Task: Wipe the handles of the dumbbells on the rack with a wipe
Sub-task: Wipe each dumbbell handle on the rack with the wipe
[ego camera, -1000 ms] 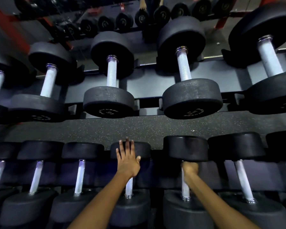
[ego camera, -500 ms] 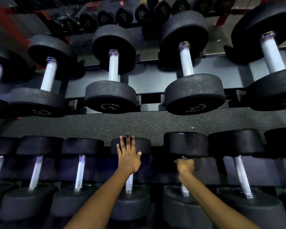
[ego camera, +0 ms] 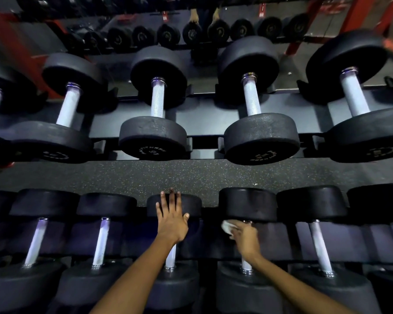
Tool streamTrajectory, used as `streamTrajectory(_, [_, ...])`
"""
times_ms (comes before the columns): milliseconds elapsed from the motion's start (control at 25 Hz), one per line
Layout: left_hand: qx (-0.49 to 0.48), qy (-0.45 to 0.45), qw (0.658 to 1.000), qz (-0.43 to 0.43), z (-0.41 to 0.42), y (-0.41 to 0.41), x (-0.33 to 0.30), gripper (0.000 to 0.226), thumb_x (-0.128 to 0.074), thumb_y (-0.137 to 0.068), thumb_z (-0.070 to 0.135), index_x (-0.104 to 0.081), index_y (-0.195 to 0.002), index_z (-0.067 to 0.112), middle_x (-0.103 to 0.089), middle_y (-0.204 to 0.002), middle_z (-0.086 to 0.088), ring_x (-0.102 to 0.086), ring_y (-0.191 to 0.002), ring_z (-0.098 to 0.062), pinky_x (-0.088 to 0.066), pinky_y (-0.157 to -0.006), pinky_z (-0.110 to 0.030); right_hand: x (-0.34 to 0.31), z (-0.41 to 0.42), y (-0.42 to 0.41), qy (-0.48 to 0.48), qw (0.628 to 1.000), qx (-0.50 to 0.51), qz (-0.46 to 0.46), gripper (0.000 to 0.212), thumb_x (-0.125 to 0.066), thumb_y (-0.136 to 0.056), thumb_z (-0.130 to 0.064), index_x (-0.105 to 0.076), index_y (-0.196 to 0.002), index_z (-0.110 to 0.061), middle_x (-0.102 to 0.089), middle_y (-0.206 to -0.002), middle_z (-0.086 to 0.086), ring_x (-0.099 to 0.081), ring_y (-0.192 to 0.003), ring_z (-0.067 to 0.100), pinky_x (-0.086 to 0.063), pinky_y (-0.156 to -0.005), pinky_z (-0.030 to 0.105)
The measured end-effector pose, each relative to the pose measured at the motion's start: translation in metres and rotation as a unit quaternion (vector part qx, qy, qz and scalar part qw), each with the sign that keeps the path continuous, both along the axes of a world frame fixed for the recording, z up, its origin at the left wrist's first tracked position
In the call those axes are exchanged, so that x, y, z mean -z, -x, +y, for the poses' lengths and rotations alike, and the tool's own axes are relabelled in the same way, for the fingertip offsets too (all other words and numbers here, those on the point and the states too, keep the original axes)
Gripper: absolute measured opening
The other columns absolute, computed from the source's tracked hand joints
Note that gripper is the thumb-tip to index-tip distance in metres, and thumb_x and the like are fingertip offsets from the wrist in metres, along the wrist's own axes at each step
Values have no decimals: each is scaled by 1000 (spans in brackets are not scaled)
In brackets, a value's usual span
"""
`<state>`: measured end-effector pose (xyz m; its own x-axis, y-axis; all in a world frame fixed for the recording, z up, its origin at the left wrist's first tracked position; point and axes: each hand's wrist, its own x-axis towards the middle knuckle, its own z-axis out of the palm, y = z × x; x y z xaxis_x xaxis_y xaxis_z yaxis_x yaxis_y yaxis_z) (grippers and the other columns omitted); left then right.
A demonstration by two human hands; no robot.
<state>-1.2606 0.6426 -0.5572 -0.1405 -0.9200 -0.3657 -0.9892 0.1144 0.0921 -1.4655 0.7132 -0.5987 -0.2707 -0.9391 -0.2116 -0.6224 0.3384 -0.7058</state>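
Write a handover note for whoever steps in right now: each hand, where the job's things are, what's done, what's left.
Left hand: flat, fingers straight, resting on the far head of a lower-row dumbbell.
Right hand: grips the white wipe at the top of the next handle to the right, just under that dumbbell's far head.
Done: cannot tell which handles are already wiped; none looks different.
Left: run the wipe down this handle, then do the rest of the lower row and the upper row.
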Motion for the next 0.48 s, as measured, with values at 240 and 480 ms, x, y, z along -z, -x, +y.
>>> streamTrajectory(240, [2, -9, 1000, 9, 1, -3, -1, 70, -22, -105, 39, 33, -139, 12, 35, -154, -10, 40, -135, -35, 16, -115, -52, 12, -16, 93, 100, 744, -529, 395, 44, -36, -77, -18, -74, -98, -15, -70, -104, -3, -67, -97, 11, -52, -78, 19])
streamTrajectory(480, [6, 0, 1000, 9, 0, -1, -1, 70, -22, -105, 39, 33, -138, 12, 33, -155, -10, 37, -137, -37, 16, -114, -52, 63, -39, 70, -52, 681, -535, 497, 14, -64, -64, -28, -76, -73, -25, -71, -78, -12, -68, -79, 8, -52, -82, 25])
